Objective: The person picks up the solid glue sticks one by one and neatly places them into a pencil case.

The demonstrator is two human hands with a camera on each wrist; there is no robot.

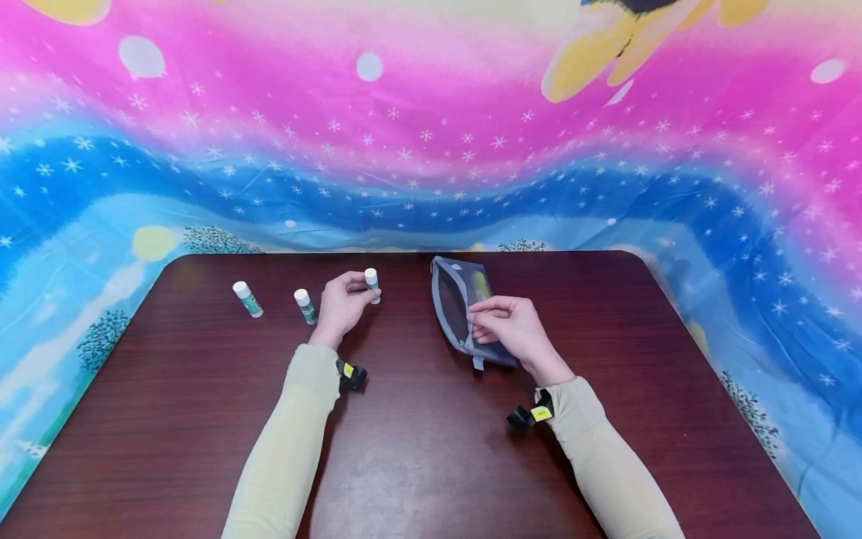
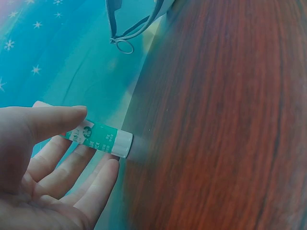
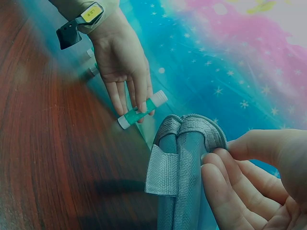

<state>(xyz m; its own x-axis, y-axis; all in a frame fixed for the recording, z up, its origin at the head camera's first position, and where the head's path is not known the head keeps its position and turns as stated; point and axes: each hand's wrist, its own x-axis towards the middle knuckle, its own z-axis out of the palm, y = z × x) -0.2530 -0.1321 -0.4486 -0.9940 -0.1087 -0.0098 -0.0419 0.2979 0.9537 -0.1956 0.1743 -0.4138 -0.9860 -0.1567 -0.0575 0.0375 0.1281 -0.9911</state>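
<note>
My left hand [image 1: 343, 305] pinches a glue stick [image 1: 373, 284] between thumb and fingers. Its white cap and green label show in the left wrist view, where the glue stick [image 2: 98, 138] lies across the fingers. My right hand [image 1: 512, 329] grips the zippered edge of a grey mesh pouch [image 1: 450, 311] with thumb and fingertips. The pouch's mouth gapes toward the left, its zipper undone. Seen from the right wrist, a fabric tab [image 3: 161, 171] sticks out at the pouch's near end. The held glue stick [image 3: 142, 109] is beyond the pouch there.
Two more glue sticks with white caps stand left of my left hand, one nearer [image 1: 305, 305] and one farther out [image 1: 248, 299]. All is on a dark wooden table [image 1: 417, 449]. A colourful printed cloth [image 1: 417, 172] hangs behind and beside the table.
</note>
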